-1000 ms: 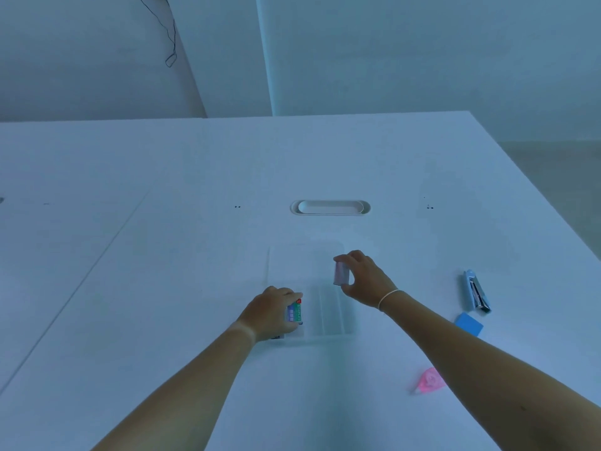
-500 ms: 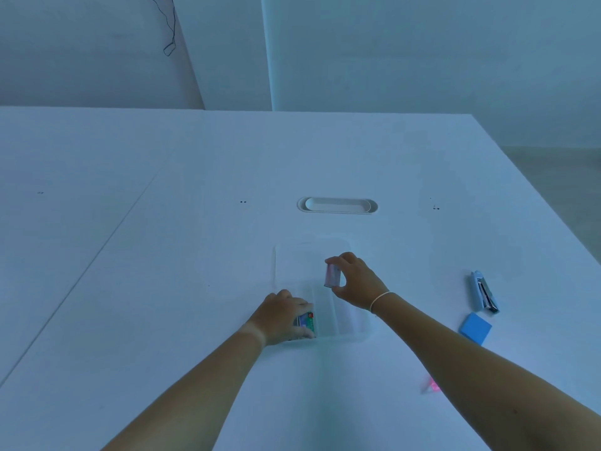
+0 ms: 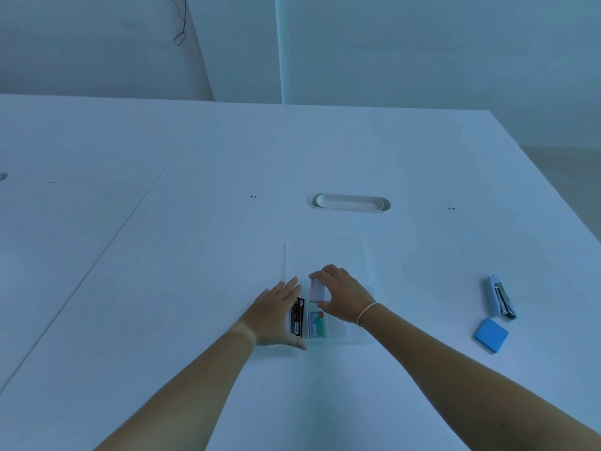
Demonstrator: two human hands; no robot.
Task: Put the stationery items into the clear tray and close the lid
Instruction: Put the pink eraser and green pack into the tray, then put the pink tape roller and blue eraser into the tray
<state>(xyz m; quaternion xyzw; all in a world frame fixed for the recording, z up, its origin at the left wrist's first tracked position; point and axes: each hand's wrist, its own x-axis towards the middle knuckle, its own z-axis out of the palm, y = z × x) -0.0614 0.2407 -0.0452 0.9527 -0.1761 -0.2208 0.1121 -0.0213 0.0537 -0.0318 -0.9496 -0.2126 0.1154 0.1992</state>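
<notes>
My right grip (image 3: 341, 296) pinches a small pale block (image 3: 317, 290) above the clear tray (image 3: 349, 333), left grip (image 3: 276, 312) flat and apart bracing it; the block could snag a divider.

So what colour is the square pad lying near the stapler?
Bright blue; the square pad shows clearly in the head view.

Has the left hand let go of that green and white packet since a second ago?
Yes. The left hand now lies open beside the clear tray; the green and white packet sits inside it.
</notes>
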